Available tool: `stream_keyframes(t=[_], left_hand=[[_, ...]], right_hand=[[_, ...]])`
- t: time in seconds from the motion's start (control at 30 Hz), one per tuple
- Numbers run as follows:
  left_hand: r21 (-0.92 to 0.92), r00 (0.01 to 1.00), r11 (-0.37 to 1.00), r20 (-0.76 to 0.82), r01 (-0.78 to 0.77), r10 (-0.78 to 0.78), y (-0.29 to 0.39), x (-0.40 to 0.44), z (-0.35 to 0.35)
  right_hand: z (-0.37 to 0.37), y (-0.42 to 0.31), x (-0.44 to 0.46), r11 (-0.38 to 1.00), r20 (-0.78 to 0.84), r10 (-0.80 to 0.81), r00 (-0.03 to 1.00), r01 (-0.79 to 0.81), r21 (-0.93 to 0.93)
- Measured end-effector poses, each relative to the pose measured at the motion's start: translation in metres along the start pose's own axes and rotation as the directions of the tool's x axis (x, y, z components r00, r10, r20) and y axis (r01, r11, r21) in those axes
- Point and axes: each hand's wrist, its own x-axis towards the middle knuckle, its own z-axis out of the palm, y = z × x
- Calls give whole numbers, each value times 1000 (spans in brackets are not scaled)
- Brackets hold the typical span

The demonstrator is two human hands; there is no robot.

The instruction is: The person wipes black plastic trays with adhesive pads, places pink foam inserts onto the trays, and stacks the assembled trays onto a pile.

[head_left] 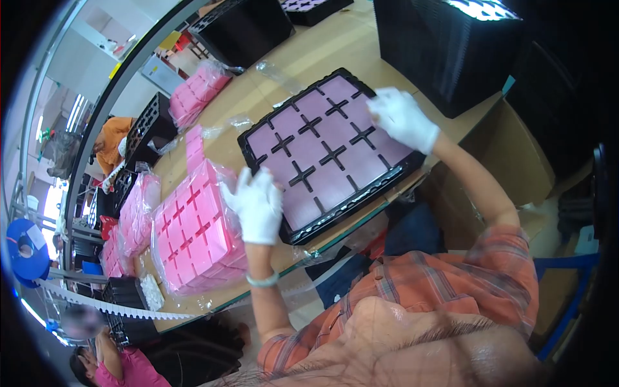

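Observation:
In the head view a black plastic tray [303, 240] lies in front of me, its compartments filled with flat purple pieces [314, 134] between black cross-shaped dividers. My left hand [255, 203], in a white glove with a band at the wrist, is at the tray's left edge, fingers apart. At the right edge, my white-gloved right hand [405, 119] reaches over the rim with its fingers stretched toward the purple pieces. Whether the fingertips press on them cannot be made out. Beside my left hand sits a plastic-wrapped stack of pink slotted sheets [196, 229].
A tall stack of black trays [445, 55] stands at back right, near an open cardboard box [509, 151]. More wrapped pink stacks [138, 209] line the left. A black tray stack [242, 32] stands behind. Other people [115, 145] are at left; a curved white strip [122, 309] runs lower left.

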Motion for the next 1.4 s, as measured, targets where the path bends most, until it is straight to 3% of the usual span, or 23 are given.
stream_keyframes(t=[0.03, 0.1, 0.13, 0.2, 0.37, 0.47, 0.5, 0.53, 0.57, 0.6, 0.67, 0.77, 0.8, 0.83, 0.93, 0.97, 1.0, 1.1, 1.2, 1.23, 1.3, 1.33, 1.4], left_hand=[[-95, 1000, 995, 14, 5, -4, 15, -19, -5], [-44, 997, 999, 79, -16, 19, 38, -43, -7], [11, 994, 1000, 108, -1, 0, 48, -50, -8], [109, 992, 994, 119, 18, -31, 58, -61, -11], [114, 989, 994, 145, 0, -17, 63, -71, -28], [34, 987, 999, 160, 25, -30, 57, -74, -32], [-136, 990, 983, 83, 121, -110, 51, -80, -29], [-309, 980, 931, 17, 193, -197, 42, -91, -19], [-476, 958, 847, -32, 237, -286, 32, -101, -10], [-501, 929, 815, -56, 292, -367, 26, -109, -8], [-740, 718, 359, 233, 569, -656, 27, -118, -8], [-742, 662, 203, 396, 639, -637, 28, -111, -15], [-733, 662, 180, 444, 656, -604, 25, -108, -14], [-741, 633, 105, 480, 663, -607, 21, -108, -11], [-784, 622, -183, 591, 593, -514, 5, -111, -7], [-783, 599, -263, 607, 564, -522, 11, -104, -12], [-784, 613, -242, 603, 571, -511, 11, -101, -11], [-789, 650, -229, 604, 570, -461, 12, -101, -12], [-789, 654, -209, 601, 578, -459, 10, -103, -8], [-781, 625, -194, 599, 593, -500, 11, -105, -6], [-716, 544, -180, 646, 674, -535, 18, -92, -19], [-714, 560, -163, 651, 681, -512, 19, -89, -23], [-713, 587, -69, 624, 698, -516, 13, -92, -21]], right_hand=[[5, -10, -21, 998, -114, -56, 992, 52, -43], [3, -21, -51, 986, -88, -133, 987, 123, -111], [-2, -29, -56, 995, 43, -72, 996, 75, -65], [4, -30, -72, 970, -22, -64, 998, 57, -237], [-2, -38, -73, 950, 33, 30, 999, -19, -311], [10, -33, -75, 952, 33, 43, 999, -31, -305], [10, -25, -77, 966, 53, 37, 998, -22, -257], [8, -13, -80, 977, 71, 32, 997, -16, -211], [3, 5, -81, 992, 60, 56, 997, -62, 108], [-2, 2, -85, 807, 15, 274, 962, -238, 540], [-10, -3, -88, 813, -107, 368, 924, -263, 520], [2, 4, -102, 650, 50, 608, 792, -533, 541], [3, 7, -106, 803, -18, 506, 862, -464, 374], [10, 15, -112, 802, -108, 489, 866, -397, 446], [3, 17, -113, 363, 230, 714, 661, -631, 686], [2, 19, -115, 316, 253, 710, 657, -618, 720], [1, 21, -115, 272, 277, 697, 661, -601, 751], [-2, 19, -103, 318, 322, 681, 658, -662, 679], [3, 0, -83, 703, 111, 647, 754, -647, 295], [13, 1, -76, 820, -55, 566, 822, -555, 143], [10, -10, -52, 845, -72, 531, 844, -534, -32], [7, -19, -40, 866, -80, 485, 871, -491, -97], [7, -40, -24, 987, -213, 142, 967, -156, -49]])
